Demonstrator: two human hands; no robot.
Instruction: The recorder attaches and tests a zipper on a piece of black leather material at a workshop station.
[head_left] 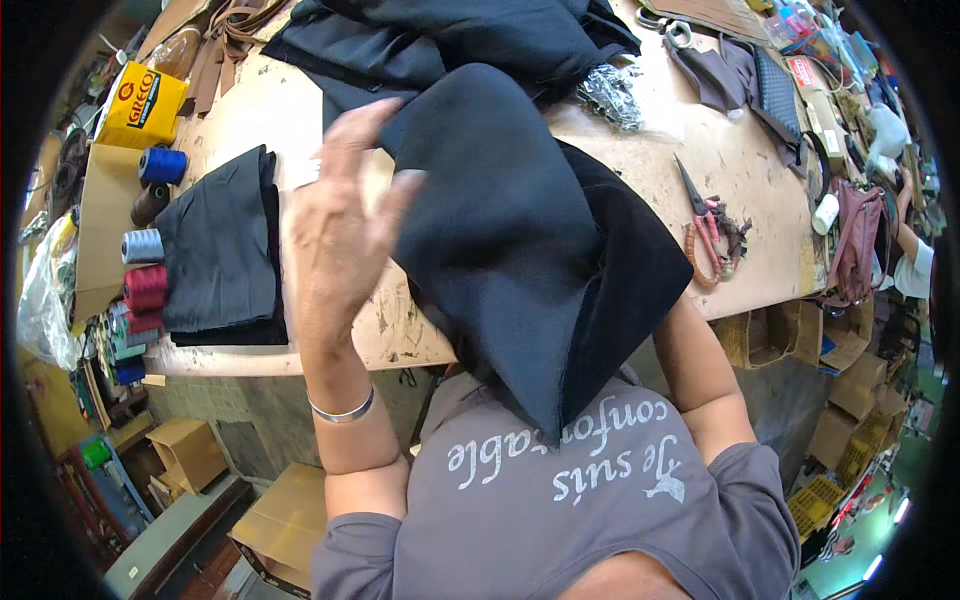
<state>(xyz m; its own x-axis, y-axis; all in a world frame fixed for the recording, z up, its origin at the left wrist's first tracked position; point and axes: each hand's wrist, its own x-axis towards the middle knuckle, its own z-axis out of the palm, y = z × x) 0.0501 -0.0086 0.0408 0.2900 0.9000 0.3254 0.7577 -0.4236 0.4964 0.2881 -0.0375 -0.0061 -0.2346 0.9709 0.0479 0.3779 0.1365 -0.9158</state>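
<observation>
A piece of black cloth (490, 190), apparently sewn in a hood-like or bag-like shape, is raised in front of my chest, its pointed end hanging toward my shirt. Its right part (625, 250) looks darker and more velvety. Left of it is my left hand (345, 220), slightly blurred, thumb and fingers apart and nothing between them. The thumb tip lies at the cloth's left edge; whether it touches, I cannot tell. My right forearm (700, 350) goes up behind the cloth, which hides that hand entirely, so its grip does not show.
A folded stack of black cloth (225, 250) lies at the left of the table (400, 335), beside thread spools (145, 288) and a yellow box (143, 105). More black fabric (400, 50) is heaped at the back. Scissors with wrapped handles (705, 225) lie on the right, near a crumpled clear plastic bag (612, 97).
</observation>
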